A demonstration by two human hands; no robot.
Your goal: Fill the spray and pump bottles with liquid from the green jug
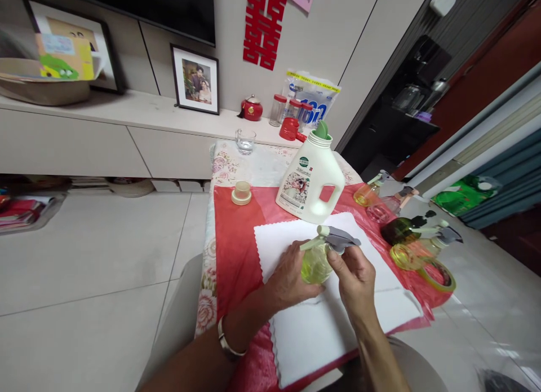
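Note:
A small clear spray bottle with yellow-green liquid is held upright above a white scallop-edged sheet. My left hand wraps round its body from the left. At the bottle's neck, the thumb and fingers of my right hand grip just below the grey and pale green trigger head. Beyond the hands stands a large cream detergent jug, uncapped, with a green spout showing at its mouth. A translucent pale cap sits left of the jug on the red plastic sheet.
Several spray bottles line the table's right side, near a roll of yellow tape. A glass mug is at the far table edge. Behind, a low cabinet bears a red pot, red-lidded jars and a red scoop.

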